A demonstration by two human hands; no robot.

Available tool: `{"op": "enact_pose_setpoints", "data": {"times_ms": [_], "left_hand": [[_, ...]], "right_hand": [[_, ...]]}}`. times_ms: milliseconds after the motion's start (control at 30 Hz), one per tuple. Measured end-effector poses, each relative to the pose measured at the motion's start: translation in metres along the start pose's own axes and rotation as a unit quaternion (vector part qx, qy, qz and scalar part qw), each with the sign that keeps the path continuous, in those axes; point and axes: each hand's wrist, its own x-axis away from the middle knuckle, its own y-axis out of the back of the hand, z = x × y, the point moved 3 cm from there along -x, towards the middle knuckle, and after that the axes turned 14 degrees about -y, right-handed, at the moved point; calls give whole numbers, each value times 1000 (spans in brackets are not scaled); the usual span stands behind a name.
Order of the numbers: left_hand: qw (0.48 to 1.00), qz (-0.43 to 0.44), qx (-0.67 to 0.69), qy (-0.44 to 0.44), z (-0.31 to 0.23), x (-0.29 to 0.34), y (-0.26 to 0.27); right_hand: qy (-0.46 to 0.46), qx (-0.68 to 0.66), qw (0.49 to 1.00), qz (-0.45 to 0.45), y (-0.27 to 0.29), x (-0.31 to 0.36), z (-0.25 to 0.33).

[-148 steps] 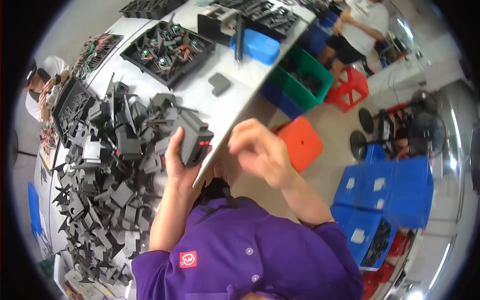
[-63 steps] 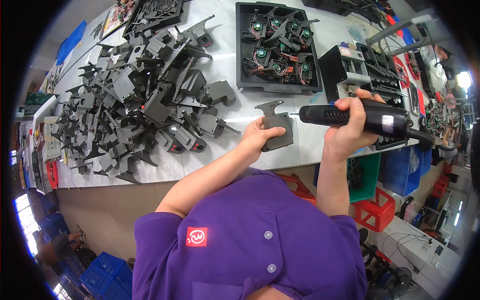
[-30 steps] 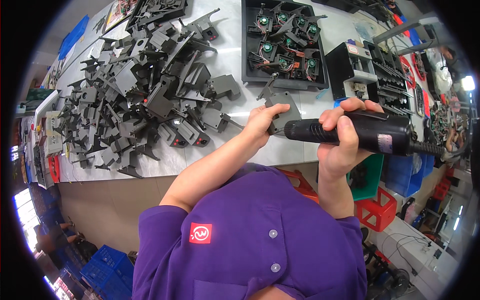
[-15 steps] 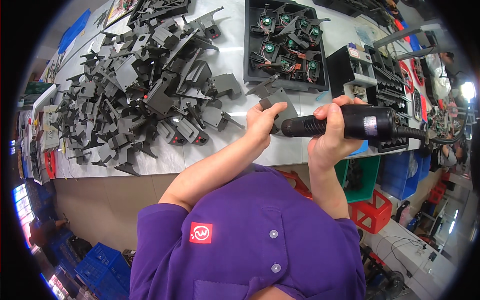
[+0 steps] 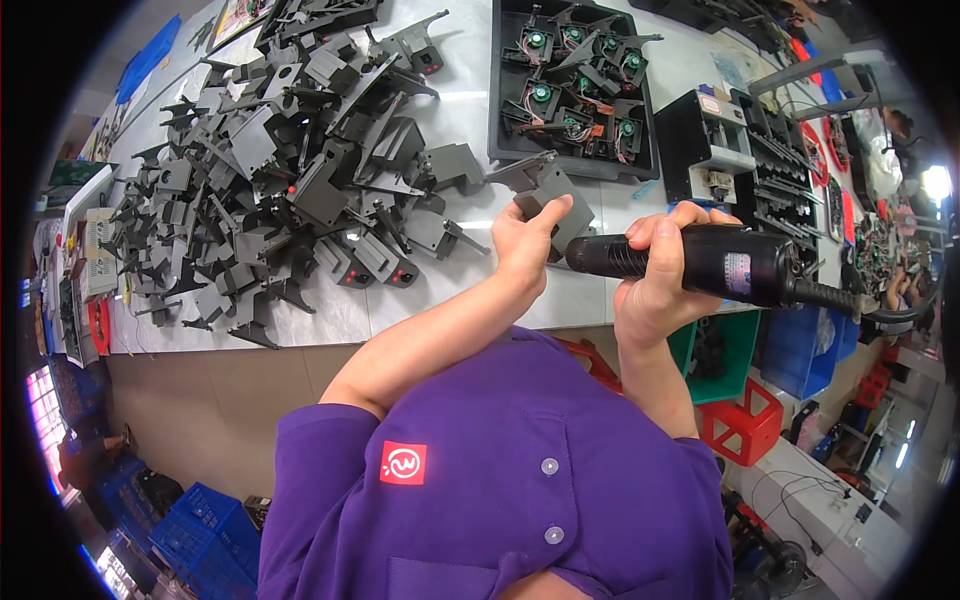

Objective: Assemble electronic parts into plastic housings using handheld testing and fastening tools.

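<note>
My left hand point(image 5: 527, 238) is closed round a dark grey plastic bracket point(image 5: 556, 187) with a flat plate and a projecting arm, its thumb lying along the plate. The fingers under the bracket are hidden. In my right hand point(image 5: 655, 270) is a black heat gun point(image 5: 735, 265) with a thick cord at its rear. Its nozzle points left and stands close to the bracket's lower edge; whether they touch I cannot tell. Left of my left hand lies a big heap of similar grey plastic parts point(image 5: 320, 185), a few with red pieces.
A black tray point(image 5: 574, 166) of parts fitted with green round pieces and wires stands beyond my hands. To its right are a black and silver device point(image 5: 705, 135) and a black rack point(image 5: 785, 180). A green bin point(image 5: 740, 350) and a red stool point(image 5: 742, 425) stand below the table edge.
The bracket has tilted slightly in my left hand. The heat gun has shifted a little, its cord end dropping lower. Both hands keep their holds.
</note>
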Motion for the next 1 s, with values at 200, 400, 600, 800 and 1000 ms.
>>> {"op": "enact_pose_setpoints", "data": {"times_ms": [200,400,600,800,1000], "left_hand": [[1000,18,24,8,-4,-6,-4],[998,33,50,13,8,-20,3],[937,93,275,195,-7,-16,15],[855,220,361,300,-17,17,-4],[901,247,188,304,-9,12,-12]], "right_hand": [[6,-19,1000,-25,4,-4,1],[-1,-26,997,-70,9,-14,19],[18,-63,993,-100,23,-25,40],[-10,-66,987,-143,36,-35,31],[-11,-74,984,-163,53,-39,27]]}}
